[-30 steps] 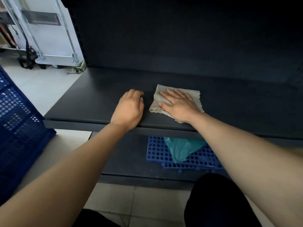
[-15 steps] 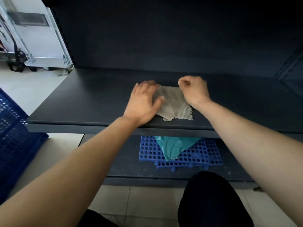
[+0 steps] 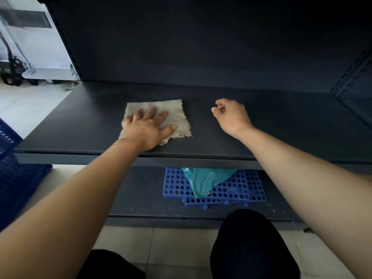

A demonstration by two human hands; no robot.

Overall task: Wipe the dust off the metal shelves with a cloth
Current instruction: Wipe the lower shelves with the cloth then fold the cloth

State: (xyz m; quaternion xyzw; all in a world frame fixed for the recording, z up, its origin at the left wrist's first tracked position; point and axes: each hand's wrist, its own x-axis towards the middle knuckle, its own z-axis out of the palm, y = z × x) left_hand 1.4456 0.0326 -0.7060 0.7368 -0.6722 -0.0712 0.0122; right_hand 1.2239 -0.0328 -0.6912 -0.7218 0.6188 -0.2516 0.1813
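With left hand (image 3: pixel 145 129) spread flat, pressing cloth (image 3: pixel 175 113) onto shelf (image 3: pixel 80 129); with right hand (image 3: pixel 231 116) curled into empty fist, right of cloth, not touching it.

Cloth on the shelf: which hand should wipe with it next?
Left. The left hand lies flat on the beige cloth; the right hand is curled, apart from it, holding nothing.

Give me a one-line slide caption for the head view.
The left hand presses a beige cloth flat on the dark metal shelf while the right hand, fingers curled, holds nothing.
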